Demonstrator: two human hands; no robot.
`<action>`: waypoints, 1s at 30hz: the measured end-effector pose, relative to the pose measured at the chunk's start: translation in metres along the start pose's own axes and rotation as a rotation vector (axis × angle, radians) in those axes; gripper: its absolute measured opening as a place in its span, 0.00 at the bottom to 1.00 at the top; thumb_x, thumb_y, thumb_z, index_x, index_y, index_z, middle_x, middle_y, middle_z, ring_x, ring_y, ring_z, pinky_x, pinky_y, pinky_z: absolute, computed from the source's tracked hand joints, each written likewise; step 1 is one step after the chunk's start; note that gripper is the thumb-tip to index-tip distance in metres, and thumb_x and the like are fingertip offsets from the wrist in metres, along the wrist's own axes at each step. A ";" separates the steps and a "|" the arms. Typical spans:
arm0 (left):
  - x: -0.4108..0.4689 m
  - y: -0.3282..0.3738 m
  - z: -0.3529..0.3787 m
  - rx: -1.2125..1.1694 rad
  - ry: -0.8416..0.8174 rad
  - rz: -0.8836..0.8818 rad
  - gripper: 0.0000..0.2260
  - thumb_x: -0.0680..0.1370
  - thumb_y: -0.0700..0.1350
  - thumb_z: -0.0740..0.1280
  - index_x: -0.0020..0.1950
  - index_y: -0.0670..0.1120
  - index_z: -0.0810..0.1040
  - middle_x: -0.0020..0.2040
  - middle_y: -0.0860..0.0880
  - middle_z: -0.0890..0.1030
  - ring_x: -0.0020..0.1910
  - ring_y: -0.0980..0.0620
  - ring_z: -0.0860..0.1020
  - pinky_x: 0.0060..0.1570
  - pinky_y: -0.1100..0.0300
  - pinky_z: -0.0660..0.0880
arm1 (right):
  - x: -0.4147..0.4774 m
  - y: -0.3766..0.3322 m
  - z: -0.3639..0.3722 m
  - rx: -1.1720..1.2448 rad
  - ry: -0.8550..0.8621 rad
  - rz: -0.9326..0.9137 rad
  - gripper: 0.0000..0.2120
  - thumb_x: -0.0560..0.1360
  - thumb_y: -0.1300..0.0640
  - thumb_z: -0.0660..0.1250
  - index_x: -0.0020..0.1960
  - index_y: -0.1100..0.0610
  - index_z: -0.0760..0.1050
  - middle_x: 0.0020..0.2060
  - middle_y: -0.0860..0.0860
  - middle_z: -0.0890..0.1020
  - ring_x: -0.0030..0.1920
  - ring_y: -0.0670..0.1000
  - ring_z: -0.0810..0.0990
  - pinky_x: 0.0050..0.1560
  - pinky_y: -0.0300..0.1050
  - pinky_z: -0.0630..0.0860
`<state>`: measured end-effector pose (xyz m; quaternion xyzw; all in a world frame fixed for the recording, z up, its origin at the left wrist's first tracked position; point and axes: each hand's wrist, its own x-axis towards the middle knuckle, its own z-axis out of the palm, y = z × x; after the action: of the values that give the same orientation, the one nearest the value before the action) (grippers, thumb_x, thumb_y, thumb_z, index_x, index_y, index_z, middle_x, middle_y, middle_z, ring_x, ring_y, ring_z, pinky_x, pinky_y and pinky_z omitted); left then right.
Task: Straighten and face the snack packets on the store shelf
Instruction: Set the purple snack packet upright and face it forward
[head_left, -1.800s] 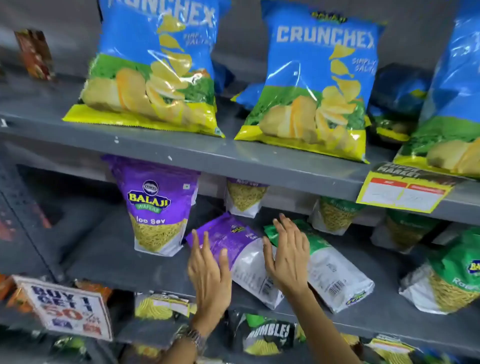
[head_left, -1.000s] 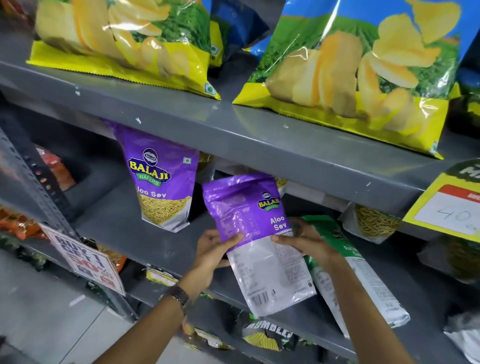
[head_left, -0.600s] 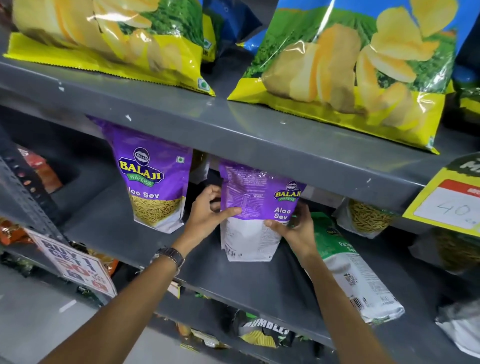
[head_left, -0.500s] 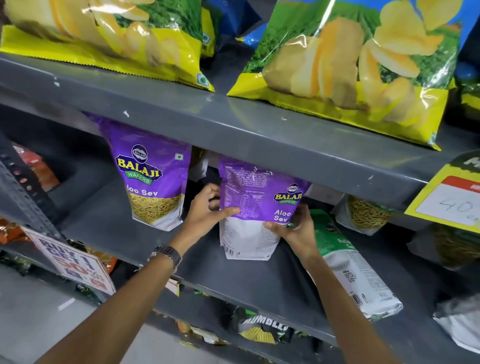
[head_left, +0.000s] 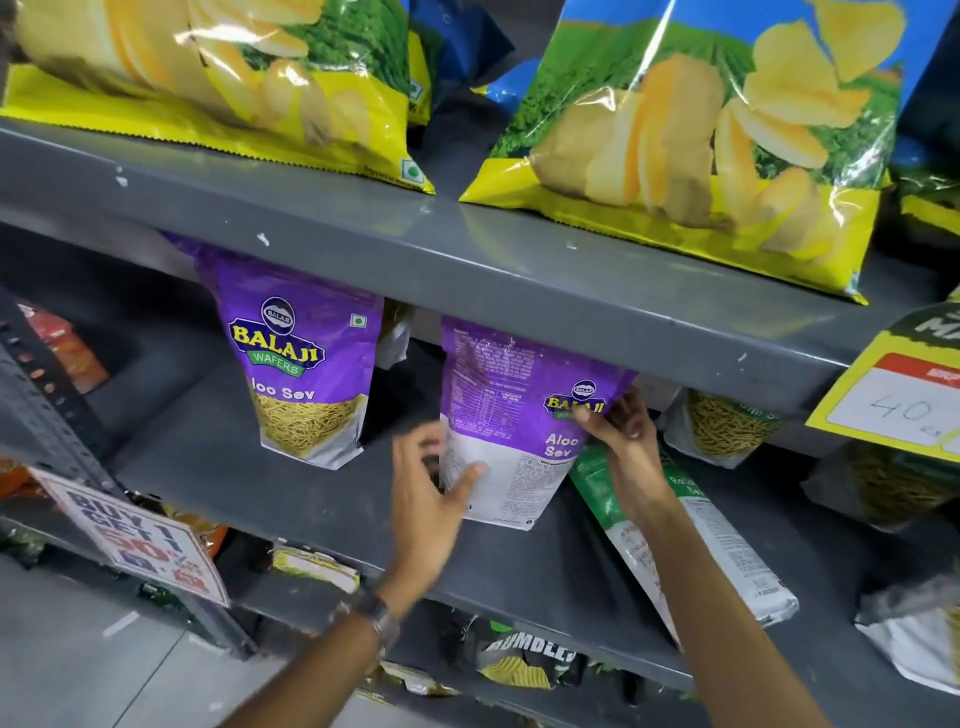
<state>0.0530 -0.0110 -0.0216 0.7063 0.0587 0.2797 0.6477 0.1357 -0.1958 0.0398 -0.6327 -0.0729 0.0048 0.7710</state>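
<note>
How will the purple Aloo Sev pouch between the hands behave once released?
The purple Aloo Sev pouch stands upright, so probably self-supporting, though likely light and easily tipped. Its glossy film looks slippery. The right hand pinches its edge, suggesting soft, floppy sides.

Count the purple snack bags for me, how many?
2. One purple Aloo Sev foil packet stands alone at the left; the second purple packet stands beside it, between both hands. More may hide behind.

Both forearms are bare, and a metal wristwatch circles the left wrist.
</note>
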 end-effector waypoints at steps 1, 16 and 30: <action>-0.015 -0.001 0.009 -0.004 -0.020 -0.013 0.24 0.65 0.54 0.74 0.57 0.59 0.68 0.54 0.54 0.74 0.52 0.59 0.75 0.54 0.56 0.74 | 0.001 -0.003 0.001 -0.008 -0.019 0.015 0.36 0.51 0.51 0.82 0.55 0.57 0.74 0.49 0.53 0.84 0.51 0.53 0.83 0.53 0.45 0.79; -0.024 -0.018 0.039 0.128 -0.224 -0.042 0.52 0.58 0.59 0.75 0.74 0.53 0.49 0.74 0.42 0.60 0.73 0.47 0.61 0.71 0.45 0.63 | -0.075 -0.006 0.044 -0.104 -0.062 -0.026 0.18 0.67 0.63 0.69 0.56 0.60 0.74 0.49 0.50 0.82 0.50 0.46 0.81 0.50 0.38 0.77; 0.068 -0.029 -0.030 0.222 -0.582 -0.050 0.43 0.52 0.65 0.72 0.64 0.50 0.72 0.58 0.55 0.69 0.59 0.55 0.64 0.60 0.61 0.64 | -0.021 0.011 0.040 -0.373 0.216 -0.009 0.46 0.55 0.57 0.82 0.68 0.53 0.62 0.63 0.52 0.76 0.64 0.51 0.75 0.64 0.51 0.73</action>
<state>0.1042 0.0504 -0.0272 0.8214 -0.0815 0.0416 0.5630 0.1113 -0.1570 0.0344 -0.7609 0.0079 -0.0800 0.6439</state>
